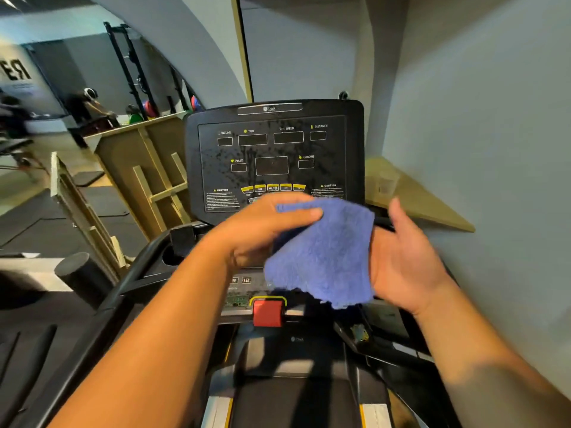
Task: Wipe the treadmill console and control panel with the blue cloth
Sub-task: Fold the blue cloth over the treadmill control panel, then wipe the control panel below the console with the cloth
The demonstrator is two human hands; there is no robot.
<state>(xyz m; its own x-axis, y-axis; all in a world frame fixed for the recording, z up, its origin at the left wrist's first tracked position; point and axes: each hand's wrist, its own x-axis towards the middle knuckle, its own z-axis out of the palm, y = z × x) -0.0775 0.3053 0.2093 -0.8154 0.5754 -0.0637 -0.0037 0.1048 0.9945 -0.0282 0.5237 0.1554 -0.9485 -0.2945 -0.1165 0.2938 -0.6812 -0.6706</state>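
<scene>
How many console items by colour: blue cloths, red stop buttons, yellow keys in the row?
Blue cloth: 1
Red stop button: 1
Yellow keys: 5
Total: 7

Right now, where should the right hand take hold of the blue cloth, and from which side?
Probably the right edge of the blue cloth, approached from the right. The left hand already pinches its top left corner, so it hangs loose, and the open right hand sits beside that free edge.
</scene>
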